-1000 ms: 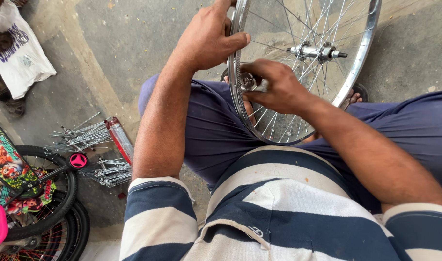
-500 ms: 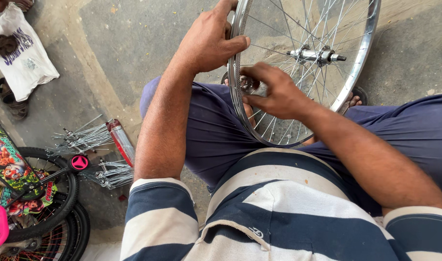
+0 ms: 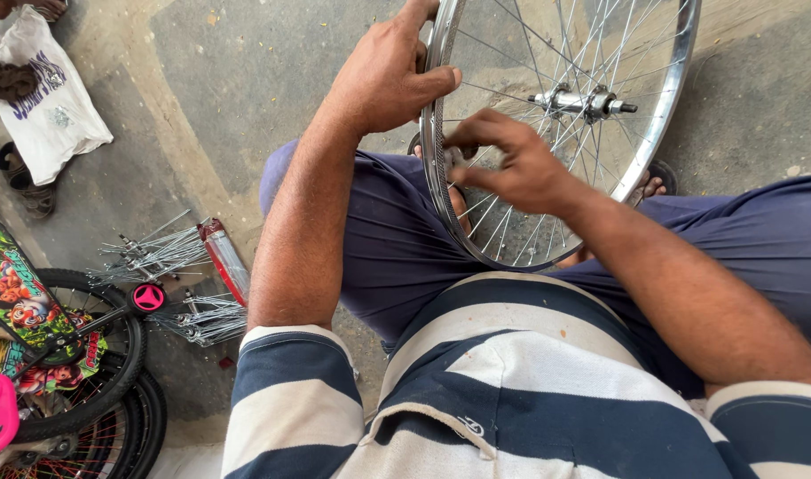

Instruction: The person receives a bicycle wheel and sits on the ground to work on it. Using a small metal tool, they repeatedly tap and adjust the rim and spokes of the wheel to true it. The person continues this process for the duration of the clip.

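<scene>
Wheel: a bare spoked bicycle wheel (image 3: 561, 133) stands upright between the knees, top centre of the frame, braced there.
Left hand: the left hand (image 3: 383, 75) clamps the rim's outer edge, steadying it.
Right hand: the right hand (image 3: 512, 164) reaches among the spokes, fingertips pinched at the rim's inner side.
Floor: loose spokes (image 3: 170, 284) lie lower left, within reach.

The left hand (image 3: 383, 75) grips the rim of a spoked bicycle wheel (image 3: 654, 133) held upright over the lap. The right hand (image 3: 512, 164) pinches among the spokes beside the rim. Loose spokes (image 3: 157, 257) lie on the concrete floor (image 3: 246, 80).
</scene>
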